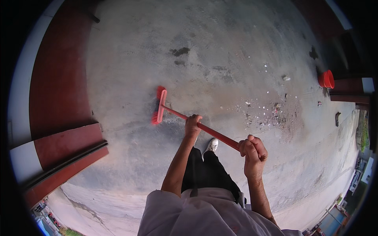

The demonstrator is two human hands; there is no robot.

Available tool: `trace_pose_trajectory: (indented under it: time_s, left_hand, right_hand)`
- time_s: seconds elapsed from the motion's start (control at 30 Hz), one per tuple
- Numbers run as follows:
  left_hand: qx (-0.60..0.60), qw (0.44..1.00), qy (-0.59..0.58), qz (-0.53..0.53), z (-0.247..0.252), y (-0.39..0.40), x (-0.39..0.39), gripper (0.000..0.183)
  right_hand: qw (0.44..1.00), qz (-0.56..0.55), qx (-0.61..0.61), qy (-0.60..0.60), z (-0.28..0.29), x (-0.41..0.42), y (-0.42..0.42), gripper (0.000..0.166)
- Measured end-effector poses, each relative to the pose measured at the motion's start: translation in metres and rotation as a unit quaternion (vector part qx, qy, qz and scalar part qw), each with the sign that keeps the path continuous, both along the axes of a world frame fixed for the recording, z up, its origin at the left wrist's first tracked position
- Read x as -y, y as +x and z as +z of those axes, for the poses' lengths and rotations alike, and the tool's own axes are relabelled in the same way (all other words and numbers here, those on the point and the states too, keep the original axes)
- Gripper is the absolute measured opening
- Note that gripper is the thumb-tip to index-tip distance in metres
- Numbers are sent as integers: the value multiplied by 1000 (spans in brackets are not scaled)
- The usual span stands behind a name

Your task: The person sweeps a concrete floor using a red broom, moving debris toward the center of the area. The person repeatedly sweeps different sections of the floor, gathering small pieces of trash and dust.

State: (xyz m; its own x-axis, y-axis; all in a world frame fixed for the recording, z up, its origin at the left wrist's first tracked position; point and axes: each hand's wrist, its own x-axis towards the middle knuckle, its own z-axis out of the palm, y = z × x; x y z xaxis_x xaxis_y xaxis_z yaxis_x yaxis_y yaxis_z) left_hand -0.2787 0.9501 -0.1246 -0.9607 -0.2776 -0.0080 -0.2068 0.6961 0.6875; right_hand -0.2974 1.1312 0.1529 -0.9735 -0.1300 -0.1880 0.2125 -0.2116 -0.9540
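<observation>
A red push broom runs slantwise in front of my body, its handle in both hands. My left hand wraps the handle partway down, closer to the brush. At the upper end, my right hand is closed around the handle's tip. The red broom head lies to the left, over the concrete floor; its bristles look blurred at both ends. Whether the bristles touch the floor is hard to tell. To the right, white scraps and dark dirt are scattered on the concrete.
A red bucket stands by the right wall. Near it lie a pale crumpled piece and a dark object. A dark red and white wall lines the left, with a corner jutting out. My white shoe shows below the handle.
</observation>
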Motion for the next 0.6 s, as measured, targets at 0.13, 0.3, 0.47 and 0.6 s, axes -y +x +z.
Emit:
trace_pose_trajectory:
  time_s: [0.13,0.3,0.47,0.6]
  left_hand:
    - [-28,987,139,-75,0,-21,-109,15]
    - [-26,941,290,-172,31,-49,-256,17]
    - [-68,905,364,-208,50,-74,-328,28]
    - [-72,877,408,-244,98,-88,-349,39]
  right_hand:
    - [995,-66,-26,74,35,-64,5,22]
    - [969,-118,-98,192,78,-122,9,22]
    - [924,-94,-120,352,92,-117,19,18]
    - [936,-100,-194,276,108,-128,21,26]
